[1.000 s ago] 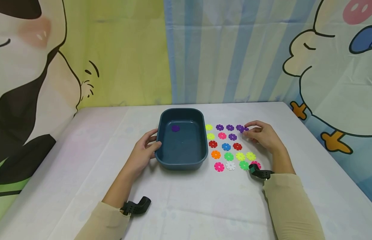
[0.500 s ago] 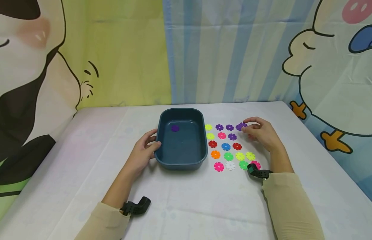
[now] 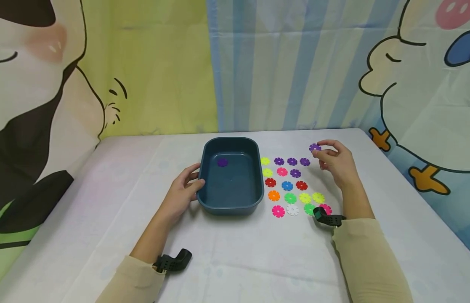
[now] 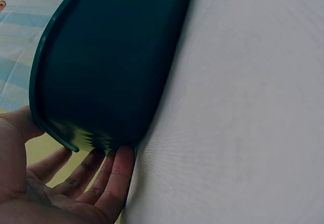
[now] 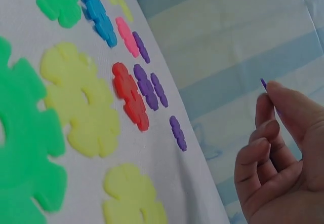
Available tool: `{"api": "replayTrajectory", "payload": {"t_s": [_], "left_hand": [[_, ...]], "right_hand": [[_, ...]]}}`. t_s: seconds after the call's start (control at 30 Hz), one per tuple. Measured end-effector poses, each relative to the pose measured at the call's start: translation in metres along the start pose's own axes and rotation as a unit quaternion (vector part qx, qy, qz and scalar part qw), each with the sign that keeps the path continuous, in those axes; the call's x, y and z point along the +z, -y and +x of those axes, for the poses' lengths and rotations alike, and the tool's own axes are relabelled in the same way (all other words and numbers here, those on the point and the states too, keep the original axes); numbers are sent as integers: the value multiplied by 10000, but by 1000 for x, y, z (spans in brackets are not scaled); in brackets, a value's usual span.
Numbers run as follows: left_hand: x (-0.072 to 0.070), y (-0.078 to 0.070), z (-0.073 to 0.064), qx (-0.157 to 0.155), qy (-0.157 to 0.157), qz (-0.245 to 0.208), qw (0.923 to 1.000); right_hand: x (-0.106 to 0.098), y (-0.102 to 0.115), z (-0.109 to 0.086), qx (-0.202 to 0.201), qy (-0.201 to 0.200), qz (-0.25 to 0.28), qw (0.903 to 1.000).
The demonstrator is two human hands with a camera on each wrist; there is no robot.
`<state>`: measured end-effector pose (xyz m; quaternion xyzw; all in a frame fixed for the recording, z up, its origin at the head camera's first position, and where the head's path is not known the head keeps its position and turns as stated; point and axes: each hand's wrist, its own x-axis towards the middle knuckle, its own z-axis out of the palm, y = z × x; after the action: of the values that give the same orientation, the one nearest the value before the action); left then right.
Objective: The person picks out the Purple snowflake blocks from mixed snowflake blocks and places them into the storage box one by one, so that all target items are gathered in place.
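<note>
Left hand (image 3: 183,188) is gripping blue tub (image 3: 232,185) | right hand (image 3: 338,164) is pinching purple disc (image 3: 313,147) — raised | other discs (image 3: 287,186) are lying on table (image 3: 257,261)

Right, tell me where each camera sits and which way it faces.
Head: worn on the head, facing forward and down at a blue tub and discs; left hand, right hand and both sleeves show.
Left wrist: on that wrist, facing the tub's outer side; left hand shows.
Right wrist: on that wrist, facing across the discs towards striped cloth; right hand shows.
Head and right wrist both show the pinched purple disc.
</note>
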<state>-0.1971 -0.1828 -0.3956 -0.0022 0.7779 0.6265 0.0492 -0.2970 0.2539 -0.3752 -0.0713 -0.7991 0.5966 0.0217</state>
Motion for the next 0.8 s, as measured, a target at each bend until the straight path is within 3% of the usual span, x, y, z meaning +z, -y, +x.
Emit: {"api": "replayTrajectory", "payload": {"t_s": [0.2, 0.43, 0.8], "left_hand": [[1, 1, 1, 23, 23, -46, 10000], [-1, 2, 0, -7, -6, -48, 10000], [0, 2, 0, -27, -22, -89, 10000]], "right_hand": [[0, 5, 0, 186, -588, 362, 9974], [5, 14, -5, 74, -501, 717, 9961], [12, 33, -15, -367, -359, 840, 9951]]}}
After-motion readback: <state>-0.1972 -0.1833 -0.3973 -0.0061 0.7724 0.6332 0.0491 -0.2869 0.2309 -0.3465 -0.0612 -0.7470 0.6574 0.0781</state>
